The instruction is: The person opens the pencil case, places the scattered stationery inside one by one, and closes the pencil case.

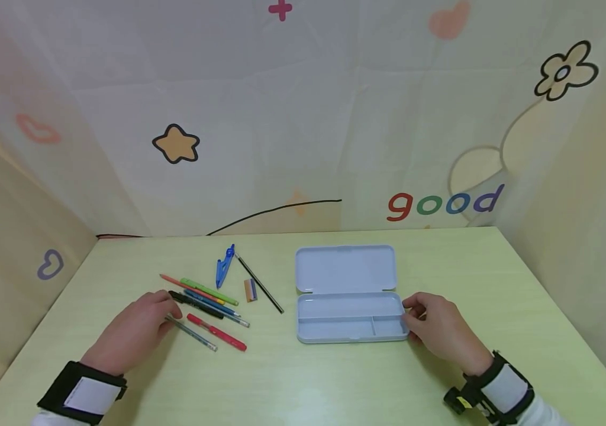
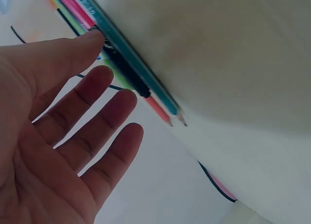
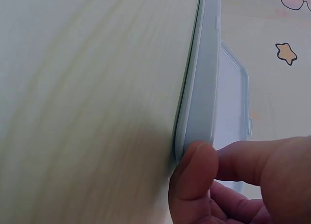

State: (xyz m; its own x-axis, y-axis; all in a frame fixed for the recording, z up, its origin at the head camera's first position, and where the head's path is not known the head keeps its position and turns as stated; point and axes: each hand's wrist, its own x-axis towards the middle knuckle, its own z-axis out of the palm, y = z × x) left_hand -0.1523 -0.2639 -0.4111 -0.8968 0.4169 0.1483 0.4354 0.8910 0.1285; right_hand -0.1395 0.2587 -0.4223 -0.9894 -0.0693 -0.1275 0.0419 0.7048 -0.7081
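A light blue pencil case [image 1: 335, 328] lies open on the table, its lid folded back and its compartments bare. My right hand [image 1: 441, 325] holds the right end of the case, with thumb and fingers at the corner in the right wrist view. Over the left ends of a loose group of pens and pencils hovers my left hand [image 1: 140, 322], fingers loosely bent and apart. Nearest it are a grey-green pencil [image 1: 193, 335] and a black pen [image 1: 196, 305]. In the left wrist view a teal pencil [image 2: 141, 63] passes beyond the thumb, and nothing is gripped.
A red pen [image 1: 218, 332], a light green pen [image 1: 209, 291] and several pencils lie beside the left hand. Farther back are a blue compass [image 1: 224, 266], a small sharpener [image 1: 250, 290] and a dark pencil [image 1: 260, 284]. A printed cloth backs the table [image 1: 303, 384].
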